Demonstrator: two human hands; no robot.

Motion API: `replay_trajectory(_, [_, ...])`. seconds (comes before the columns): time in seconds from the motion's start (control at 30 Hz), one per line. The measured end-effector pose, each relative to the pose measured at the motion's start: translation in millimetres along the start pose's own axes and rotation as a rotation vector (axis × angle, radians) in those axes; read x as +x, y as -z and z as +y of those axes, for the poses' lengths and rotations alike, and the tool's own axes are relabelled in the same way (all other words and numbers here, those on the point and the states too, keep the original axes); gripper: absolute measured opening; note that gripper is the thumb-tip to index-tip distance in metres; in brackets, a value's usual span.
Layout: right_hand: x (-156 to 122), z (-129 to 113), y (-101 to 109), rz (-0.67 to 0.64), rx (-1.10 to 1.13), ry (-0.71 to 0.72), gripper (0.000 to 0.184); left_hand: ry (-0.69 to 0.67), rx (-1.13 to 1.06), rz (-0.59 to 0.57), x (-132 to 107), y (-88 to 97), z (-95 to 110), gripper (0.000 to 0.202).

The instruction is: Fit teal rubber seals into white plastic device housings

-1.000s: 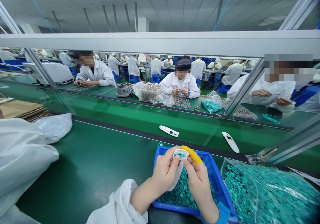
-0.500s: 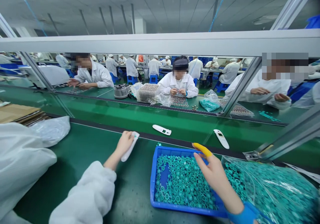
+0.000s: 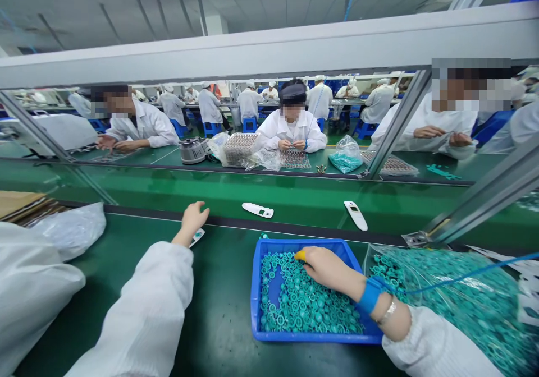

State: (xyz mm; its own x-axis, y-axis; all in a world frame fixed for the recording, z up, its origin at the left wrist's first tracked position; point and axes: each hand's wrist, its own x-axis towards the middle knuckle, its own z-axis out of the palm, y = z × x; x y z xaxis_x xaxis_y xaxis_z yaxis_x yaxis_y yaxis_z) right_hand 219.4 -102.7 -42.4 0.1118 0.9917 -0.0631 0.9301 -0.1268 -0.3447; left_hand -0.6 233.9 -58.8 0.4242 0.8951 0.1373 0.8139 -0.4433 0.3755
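A blue tray (image 3: 260, 332) of small teal rings (image 3: 303, 304) sits in front of me on the green bench. My right hand (image 3: 326, 267), with a yellow cot (image 3: 300, 255) on one fingertip and a blue strap (image 3: 370, 294) on the wrist, reaches into the tray with its fingers curled down among the rings. What they pinch is hidden. My left hand (image 3: 192, 219) is stretched out to the bench's far edge with its fingers apart. A white handheld device (image 3: 197, 236) lies flat just under it.
Two more white devices (image 3: 257, 210) (image 3: 356, 215) lie on the green belt beyond. A clear bag of teal rings (image 3: 463, 304) is at the right, and a white bag (image 3: 71, 228) and cardboard (image 3: 21, 203) at the left. A metal strut (image 3: 475, 203) slants at the right. Co-workers sit across.
My left hand carried the white device out to the left and set it down by the belt edge. My right hand dropped into the tray of rings.
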Motion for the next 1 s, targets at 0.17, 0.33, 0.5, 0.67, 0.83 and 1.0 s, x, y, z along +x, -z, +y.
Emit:
replay_trajectory(0.17, [1.3,-1.0,-0.7,-0.049,-0.067,0.031,0.027,-0.286,0.013,-0.165,19.4,-54.4,91.6,0.038])
replay_trajectory(0.33, [4.6,-2.4,-6.4,-0.077,-0.099,0.074,0.014,-0.32,-0.012,-0.285,9.2,-73.4,121.8,0.034])
replay_trajectory(0.5, [7.2,-5.3,-2.1,-0.008,-0.014,0.142,0.013,-0.239,-0.212,-0.289,-4.9,-40.5,117.7,0.032])
replay_trajectory(0.67, [-5.4,-13.3,25.5,0.244,0.127,0.151,0.022,-0.222,-0.63,-0.306,-56.9,-3.0,138.5,0.027])
replay_trajectory(0.83, [-24.3,-36.4,47.1,0.676,0.316,0.194,0.01,-0.256,-1.02,-0.622,-138.4,12.4,170.8,0.026])
replay_trajectory(1.0, [-30.6,-50.2,44.4,0.695,0.217,0.365,0.023,-0.274,-1.279,-0.821,-179.2,16.9,189.7,0.016])
